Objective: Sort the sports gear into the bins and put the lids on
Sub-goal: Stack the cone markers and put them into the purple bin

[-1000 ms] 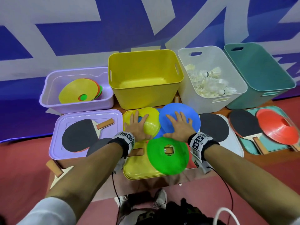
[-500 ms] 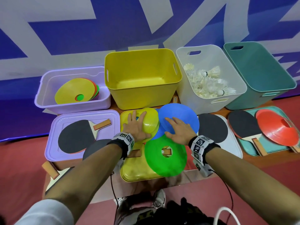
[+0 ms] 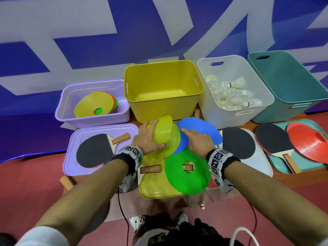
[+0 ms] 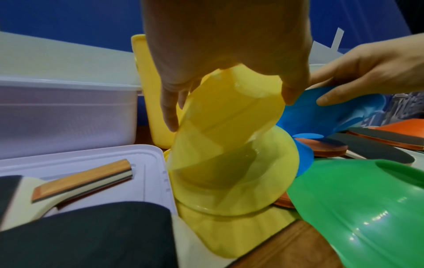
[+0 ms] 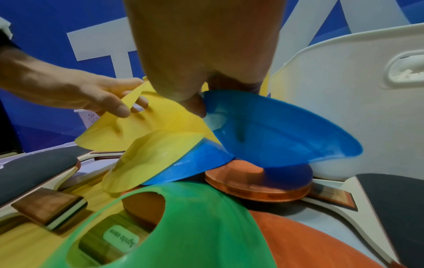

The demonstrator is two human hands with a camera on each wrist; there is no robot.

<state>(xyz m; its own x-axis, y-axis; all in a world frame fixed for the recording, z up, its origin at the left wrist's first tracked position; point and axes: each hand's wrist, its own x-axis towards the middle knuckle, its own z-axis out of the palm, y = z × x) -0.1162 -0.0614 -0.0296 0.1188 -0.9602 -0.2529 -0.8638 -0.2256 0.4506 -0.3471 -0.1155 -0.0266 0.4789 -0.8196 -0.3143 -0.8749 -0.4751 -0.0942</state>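
Note:
My left hand (image 3: pixel 150 137) grips a yellow disc cone (image 3: pixel 163 129), lifted and tilted above a second yellow cone (image 3: pixel 173 144). The left wrist view shows the fingers (image 4: pixel 169 108) and thumb holding that yellow cone (image 4: pixel 229 108) by opposite edges. My right hand (image 3: pixel 191 137) pinches the near rim of a blue cone (image 3: pixel 202 128), thumb under and fingers on top. This blue cone (image 5: pixel 286 130) is raised at a slant over another blue cone (image 5: pixel 195 163). A green cone (image 3: pixel 188 171) lies in front. The lilac bin (image 3: pixel 92 119) holds several stacked cones.
Behind stand a yellow bin (image 3: pixel 163 107), a white bin (image 3: pixel 230 118) of shuttlecocks and a teal bin (image 3: pixel 287 82). Paddles (image 3: pixel 94 151) lie on the lilac lid (image 3: pixel 131 128), yellow lid (image 3: pixel 156 189), white lid (image 3: pixel 260 166) and teal lid (image 3: pixel 276 160). A red cone (image 3: pixel 308 142) sits far right.
Both hands lay flat on the cones before. Now the left hand has gripped the top yellow cone and tipped it up, and the right hand has pinched the blue cone's rim and raised it.

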